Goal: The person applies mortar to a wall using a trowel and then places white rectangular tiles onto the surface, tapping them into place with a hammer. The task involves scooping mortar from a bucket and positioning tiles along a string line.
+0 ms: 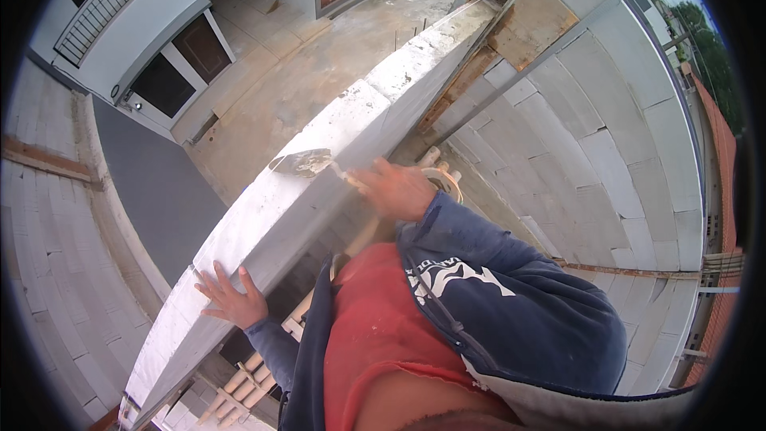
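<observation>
A long white block wall [267, 195] runs diagonally from lower left to upper right. My left hand [235, 295] rests on it with fingers spread. My right hand [399, 191] grips the handle of a metal trowel [303, 164], whose mortar-smeared blade lies at the top of the wall. A pale round rim [448, 174], perhaps of a bucket, shows partly behind my right hand; what it belongs to is hidden.
Below left lie a concrete yard [271, 96] and a house with doors [199, 48]. Block walls [598, 160] stand at right and far left. Boards [527, 24] and a long metal bar cross the upper right. Bamboo poles [239, 387] lie below the wall.
</observation>
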Tool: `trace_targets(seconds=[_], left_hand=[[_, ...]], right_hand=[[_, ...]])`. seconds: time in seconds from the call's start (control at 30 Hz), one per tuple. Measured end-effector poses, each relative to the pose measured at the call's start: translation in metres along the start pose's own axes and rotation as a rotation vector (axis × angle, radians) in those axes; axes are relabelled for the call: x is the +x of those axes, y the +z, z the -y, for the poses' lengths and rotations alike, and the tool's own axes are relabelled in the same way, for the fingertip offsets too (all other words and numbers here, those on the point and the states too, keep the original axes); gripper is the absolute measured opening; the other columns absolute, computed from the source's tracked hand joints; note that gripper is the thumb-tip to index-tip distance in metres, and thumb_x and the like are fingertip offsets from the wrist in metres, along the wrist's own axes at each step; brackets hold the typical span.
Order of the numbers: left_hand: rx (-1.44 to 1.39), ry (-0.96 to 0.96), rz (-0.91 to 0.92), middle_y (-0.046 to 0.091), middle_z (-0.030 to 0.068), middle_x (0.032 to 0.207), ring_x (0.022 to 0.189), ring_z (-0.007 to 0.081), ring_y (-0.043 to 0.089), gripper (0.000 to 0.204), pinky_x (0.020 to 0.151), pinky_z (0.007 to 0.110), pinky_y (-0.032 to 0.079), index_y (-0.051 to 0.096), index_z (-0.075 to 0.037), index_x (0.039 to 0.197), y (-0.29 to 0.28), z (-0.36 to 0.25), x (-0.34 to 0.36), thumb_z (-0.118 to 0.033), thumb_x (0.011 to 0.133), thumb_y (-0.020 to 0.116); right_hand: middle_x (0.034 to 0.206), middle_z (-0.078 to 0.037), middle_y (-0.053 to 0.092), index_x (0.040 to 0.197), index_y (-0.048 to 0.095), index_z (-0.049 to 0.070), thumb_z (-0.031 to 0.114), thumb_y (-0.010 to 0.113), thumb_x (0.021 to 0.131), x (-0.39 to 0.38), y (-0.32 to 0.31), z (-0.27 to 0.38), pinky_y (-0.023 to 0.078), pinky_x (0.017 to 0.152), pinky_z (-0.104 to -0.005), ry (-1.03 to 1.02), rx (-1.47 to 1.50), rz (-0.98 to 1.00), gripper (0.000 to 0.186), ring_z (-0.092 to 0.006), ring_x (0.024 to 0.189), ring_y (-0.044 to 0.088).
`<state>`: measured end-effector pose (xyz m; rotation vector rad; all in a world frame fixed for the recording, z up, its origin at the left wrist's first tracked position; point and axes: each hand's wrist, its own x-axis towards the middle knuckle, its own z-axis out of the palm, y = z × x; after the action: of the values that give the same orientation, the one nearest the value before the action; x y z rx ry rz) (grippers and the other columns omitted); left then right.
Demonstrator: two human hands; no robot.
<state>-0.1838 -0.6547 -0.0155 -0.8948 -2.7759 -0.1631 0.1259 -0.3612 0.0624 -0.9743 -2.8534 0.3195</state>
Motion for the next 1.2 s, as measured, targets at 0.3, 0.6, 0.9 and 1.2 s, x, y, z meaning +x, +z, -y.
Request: trace_targets(seconds=[0.3, 0.6, 0.9, 1.2], left_hand=[[0.153, -0.048, 0.153, 0.020, 0.0201, 0.179, 0.167, 0.0407, 0.009, 0.079, 0.125, 0.077, 0.004, 0.029, -0.017, 0.172, 0.004, -0.053, 0.012, -0.062, 0.110, 0.045], [-0.206, 0.133, 0.030, 0.026, 0.0181, 0.178, 0.167, 0.0368, 0.013, 0.077, 0.128, 0.071, 0.003, 0.029, -0.018, 0.172, -0.011, -0.212, 0.066, -0.067, 0.112, 0.029], [-0.134, 0.271, 0.175, 0.029, 0.0214, 0.176, 0.166, 0.0436, 0.012, 0.072, 0.127, 0.073, 0.007, 0.033, -0.016, 0.170, -0.028, -0.316, 0.107, -0.059, 0.113, 0.038], [-0.060, 0.671, 0.219, 0.024, 0.0205, 0.177, 0.167, 0.0401, 0.013, 0.089, 0.131, 0.065, 0.010, 0.039, -0.016, 0.168, -0.002, -0.394, 0.019, -0.056, 0.096, 0.072]], right_hand=[[0.109, -0.018, 0.065, 0.147, 0.060, 0.018, 0.031, 0.061, 0.107, 0.001, -0.010, -0.177, 0.059, 0.075, -0.0515, 0.344, 0.099, -0.527, 0.042, -0.0422, 0.091, 0.072], [0.102, -0.010, 0.061, 0.146, 0.063, 0.019, 0.031, 0.069, 0.102, -0.008, 0.023, -0.121, 0.058, 0.059, -0.0455, 0.098, 0.227, -0.268, 0.046, -0.0321, 0.071, 0.070], [0.100, -0.007, 0.058, 0.146, 0.064, 0.033, 0.029, 0.074, 0.097, -0.013, 0.029, -0.230, 0.057, 0.057, -0.0422, 0.085, 0.189, -0.370, 0.051, -0.0265, 0.074, 0.069], [0.111, -0.020, 0.074, 0.145, 0.059, 0.018, 0.036, 0.072, 0.100, -0.055, 0.071, -0.453, 0.059, 0.080, -0.0537, 0.762, 0.222, -0.684, 0.049, -0.0465, 0.094, 0.073]])
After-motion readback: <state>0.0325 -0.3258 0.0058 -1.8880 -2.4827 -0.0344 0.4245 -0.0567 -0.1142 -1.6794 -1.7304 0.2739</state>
